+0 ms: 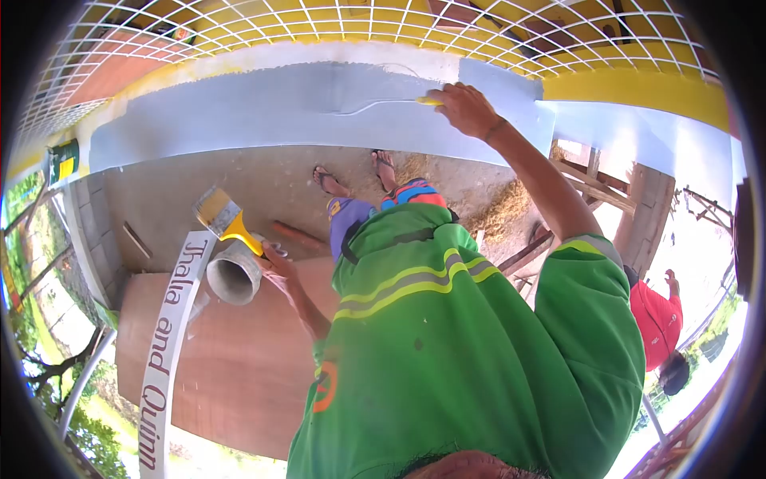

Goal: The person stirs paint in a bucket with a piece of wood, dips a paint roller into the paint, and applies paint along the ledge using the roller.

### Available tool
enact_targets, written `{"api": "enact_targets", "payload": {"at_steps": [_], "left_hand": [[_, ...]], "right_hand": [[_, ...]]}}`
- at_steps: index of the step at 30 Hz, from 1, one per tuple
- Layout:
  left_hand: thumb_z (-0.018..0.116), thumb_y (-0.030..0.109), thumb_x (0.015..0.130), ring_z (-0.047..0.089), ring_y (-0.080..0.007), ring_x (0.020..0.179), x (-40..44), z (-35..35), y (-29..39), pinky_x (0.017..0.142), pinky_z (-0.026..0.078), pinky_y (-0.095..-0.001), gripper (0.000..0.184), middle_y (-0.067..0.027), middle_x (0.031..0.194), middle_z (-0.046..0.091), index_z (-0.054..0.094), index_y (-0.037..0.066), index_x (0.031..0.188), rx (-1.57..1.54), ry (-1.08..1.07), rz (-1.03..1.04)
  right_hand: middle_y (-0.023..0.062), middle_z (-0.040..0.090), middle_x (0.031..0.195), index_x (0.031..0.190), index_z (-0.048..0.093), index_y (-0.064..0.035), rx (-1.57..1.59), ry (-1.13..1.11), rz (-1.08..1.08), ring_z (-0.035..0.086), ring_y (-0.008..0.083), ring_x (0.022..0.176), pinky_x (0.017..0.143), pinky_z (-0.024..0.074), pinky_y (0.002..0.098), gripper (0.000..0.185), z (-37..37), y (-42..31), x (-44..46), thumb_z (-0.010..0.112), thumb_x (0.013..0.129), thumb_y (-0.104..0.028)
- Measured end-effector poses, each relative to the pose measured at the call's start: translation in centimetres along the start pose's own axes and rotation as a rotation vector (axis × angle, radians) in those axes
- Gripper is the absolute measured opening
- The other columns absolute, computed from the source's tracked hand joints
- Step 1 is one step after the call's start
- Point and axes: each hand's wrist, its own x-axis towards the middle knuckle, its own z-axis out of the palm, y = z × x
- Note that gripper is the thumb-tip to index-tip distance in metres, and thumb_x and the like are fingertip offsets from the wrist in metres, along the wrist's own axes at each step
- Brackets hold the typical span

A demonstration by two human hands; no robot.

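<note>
On the left, my left hand (279, 267) is closed round the yellow handle of a wide, flat paintbrush (219, 211), its bristles stained. Right beside that hand is a grey, paint-smeared round container (231, 275); whether my fingers also grip it, I cannot tell. My right hand (467, 110) reaches up to the wall, closed on a small yellow-handled tool (429, 101); its working end is too small to make out. A thin pale line runs leftward from that tool across the grey-painted wall (263, 104).
White wire mesh (319, 20) runs along the wall's top. Below my left hand are a reddish-brown board (231, 359) and a lettered white strip (171, 335). Wooden framing (594, 180) stands at right, near a person in red (656, 311). A dark green can (64, 162) is far left.
</note>
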Motion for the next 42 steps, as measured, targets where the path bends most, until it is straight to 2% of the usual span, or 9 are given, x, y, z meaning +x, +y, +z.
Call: {"api": "enact_targets", "payload": {"at_steps": [7, 9, 14, 19, 23, 27, 33, 36, 42], "left_hand": [[0.051, 0.040, 0.099, 0.060, -0.0220, 0.067, 0.7, 2.3, -2.9, 0.060, 0.048, -0.0362, 0.045, -0.0136, 0.079, 0.063, 0.057, -0.004, 0.100, -0.075, -0.049, -0.058], [0.051, 0.040, 0.098, 0.059, -0.0212, 0.065, 0.8, 2.7, -2.7, 0.060, 0.048, -0.0357, 0.045, -0.0128, 0.079, 0.063, 0.057, -0.004, 0.100, -0.087, -0.063, -0.082], [0.054, 0.032, 0.099, 0.058, -0.0160, 0.060, 1.1, 2.9, -5.7, 0.053, 0.047, -0.0302, 0.033, -0.0087, 0.077, 0.064, 0.056, -0.001, 0.103, -0.231, -0.089, -0.143], [0.053, 0.031, 0.100, 0.059, -0.0170, 0.062, 0.9, 1.2, -7.5, 0.056, 0.047, -0.0318, 0.029, -0.0083, 0.076, 0.064, 0.054, 0.002, 0.102, -0.190, -0.039, -0.212], [0.052, 0.031, 0.100, 0.060, -0.0195, 0.064, 1.7, -0.5, -8.4, 0.057, 0.047, -0.0344, 0.029, -0.0100, 0.075, 0.063, 0.054, 0.001, 0.103, -0.222, 0.029, -0.287], [0.052, 0.030, 0.100, 0.060, -0.0251, 0.064, 4.0, -2.1, -9.0, 0.059, 0.046, -0.0387, 0.029, -0.0134, 0.075, 0.062, 0.052, 0.001, 0.103, -0.207, 0.088, -0.346], [0.053, 0.027, 0.099, 0.059, -0.0373, 0.066, 12.2, -5.5, -12.0, 0.062, 0.045, -0.0449, 0.025, -0.0189, 0.074, 0.059, 0.050, 0.002, 0.100, -0.253, 0.062, -0.352], [0.053, 0.025, 0.099, 0.057, -0.0301, 0.064, 17.4, -7.5, -11.4, 0.061, 0.045, -0.0416, 0.022, -0.0147, 0.072, 0.057, 0.052, 0.003, 0.099, -0.156, 0.069, -0.275], [0.059, 0.022, 0.096, 0.059, -0.0339, 0.065, 26.5, -10.5, -13.0, 0.060, 0.046, -0.0424, 0.021, -0.0169, 0.073, 0.058, 0.052, 0.002, 0.095, -0.043, 0.084, -0.041]], "right_hand": [[0.0094, 0.063, 0.100, 0.122, 0.061, -0.0142, -0.045, -0.113, 0.312, 0.058, 0.0296, 0.096, 0.091, 0.0465, 0.0424, 0.032, -5.7, 13.4, -21.7, 0.062, 0.090, -0.014], [0.0129, 0.062, 0.100, 0.120, 0.060, -0.0078, -0.142, -0.146, 0.394, 0.057, 0.0339, 0.097, 0.087, 0.0463, 0.0440, 0.032, -7.1, 15.8, -26.5, 0.063, 0.088, -0.008], [0.0113, 0.061, 0.101, 0.120, 0.061, -0.0111, -0.260, -0.108, 0.306, 0.055, 0.0327, 0.096, 0.085, 0.0450, 0.0442, 0.036, -9.3, 17.1, -29.6, 0.063, 0.084, -0.007], [0.0114, 0.062, 0.101, 0.122, 0.060, -0.0101, -0.204, -0.108, 0.109, 0.056, 0.0325, 0.096, 0.085, 0.0451, 0.0441, 0.040, -7.8, 10.1, -19.0, 0.065, 0.083, -0.003], [0.0110, 0.061, 0.091, 0.120, 0.061, -0.0128, -0.087, 0.007, -0.112, 0.058, 0.0319, 0.086, 0.078, 0.0468, 0.0436, 0.037, -4.1, 2.0, -6.7, 0.068, 0.084, -0.014], [0.0158, 0.063, 0.097, 0.122, 0.060, -0.0075, -0.027, -0.123, -0.059, 0.060, 0.0360, 0.093, 0.081, 0.0495, 0.0443, 0.035, -1.3, -9.8, 5.3, 0.064, 0.088, -0.014], [0.0192, 0.062, 0.102, 0.126, 0.056, -0.0044, 0.063, -0.092, -0.213, 0.060, 0.0390, 0.097, 0.084, 0.0496, 0.0461, 0.038, 3.5, -28.5, 22.0, 0.063, 0.090, -0.015], [0.0186, 0.063, 0.097, 0.123, 0.056, -0.0091, 0.029, -0.055, -0.257, 0.062, 0.0393, 0.095, 0.080, 0.0520, 0.0486, 0.034, 6.0, -36.8, 30.1, 0.061, 0.091, -0.019], [0.0191, 0.064, 0.098, 0.119, 0.057, -0.0076, -0.005, -0.067, -0.308, 0.063, 0.0391, 0.094, 0.080, 0.0523, 0.0496, 0.031, 8.7, -51.7, 44.4, 0.061, 0.092, -0.022]]}}
